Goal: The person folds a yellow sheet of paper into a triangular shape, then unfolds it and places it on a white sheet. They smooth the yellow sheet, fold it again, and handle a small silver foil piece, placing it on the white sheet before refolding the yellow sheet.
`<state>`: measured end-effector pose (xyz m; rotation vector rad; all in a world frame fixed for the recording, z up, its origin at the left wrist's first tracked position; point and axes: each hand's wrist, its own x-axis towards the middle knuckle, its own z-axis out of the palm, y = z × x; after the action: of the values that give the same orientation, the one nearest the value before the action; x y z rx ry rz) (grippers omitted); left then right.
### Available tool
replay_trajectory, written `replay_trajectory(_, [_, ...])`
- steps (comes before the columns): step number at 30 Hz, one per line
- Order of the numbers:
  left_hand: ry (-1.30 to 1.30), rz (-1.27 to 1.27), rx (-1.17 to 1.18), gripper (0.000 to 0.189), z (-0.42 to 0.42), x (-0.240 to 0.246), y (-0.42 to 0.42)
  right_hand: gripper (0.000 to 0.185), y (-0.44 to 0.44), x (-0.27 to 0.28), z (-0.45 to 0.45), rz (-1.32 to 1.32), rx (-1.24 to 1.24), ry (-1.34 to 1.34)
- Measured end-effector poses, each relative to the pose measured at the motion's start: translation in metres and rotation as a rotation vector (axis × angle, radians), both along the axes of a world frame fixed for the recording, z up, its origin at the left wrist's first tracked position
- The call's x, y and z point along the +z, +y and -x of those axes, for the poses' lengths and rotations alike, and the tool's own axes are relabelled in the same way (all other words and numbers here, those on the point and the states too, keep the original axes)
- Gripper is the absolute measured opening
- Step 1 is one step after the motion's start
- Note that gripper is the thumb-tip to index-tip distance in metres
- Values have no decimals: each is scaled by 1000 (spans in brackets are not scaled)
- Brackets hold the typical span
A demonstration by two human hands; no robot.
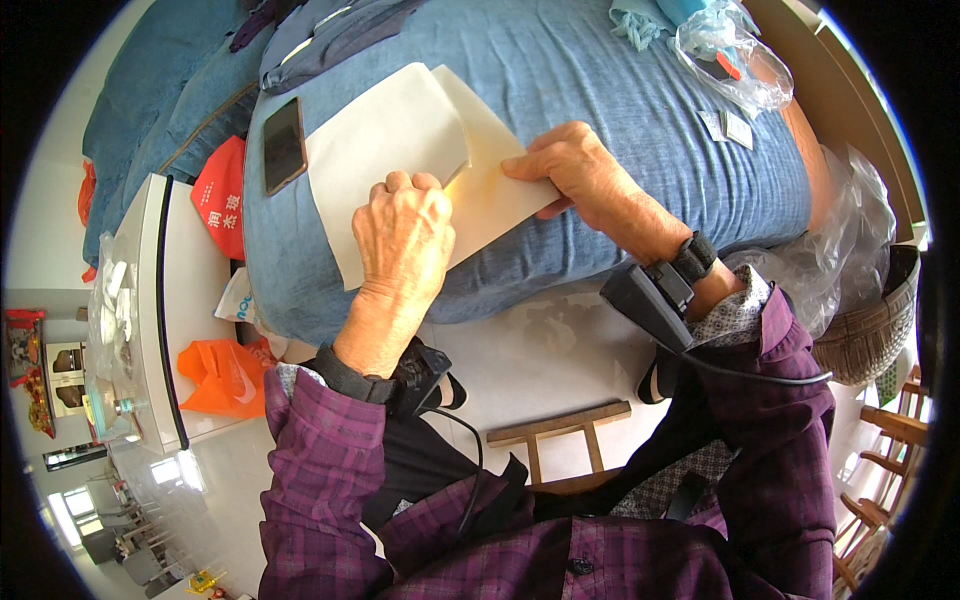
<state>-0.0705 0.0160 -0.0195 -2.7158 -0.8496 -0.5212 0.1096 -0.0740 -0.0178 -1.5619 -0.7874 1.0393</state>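
Observation:
Two sheets of pale paper, or one folded sheet, lie on a blue fabric-covered seat or bed [592,82]. The whiter paper [382,120] is on the left and overlaps a cream part [487,202] on the right. My left hand [405,232] rests on the paper with its fingers curled at the white part's lower edge; whether it pinches that edge is hidden. My right hand [577,176] grips the cream paper's right corner between the thumb on top and fingers beneath. A dark smartphone [284,146] lies just left of the paper.
Folded dark clothes [322,37] lie beyond the paper. A clear plastic bag [735,60] and small packets [726,127] are at the upper right. A red bag [223,199], an orange bag [225,379] and a white cabinet [154,300] stand left; a woven basket [870,330] stands right.

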Motion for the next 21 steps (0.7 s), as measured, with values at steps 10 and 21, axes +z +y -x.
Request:
replay_trajectory(10, [75,-327,52,9,7,9,26,35,-27,5,-32,5,-111,-23])
replay_trajectory(21, [-90,-704,157,9,15,33,63,30,-77,-1,-66,23,-265,3])
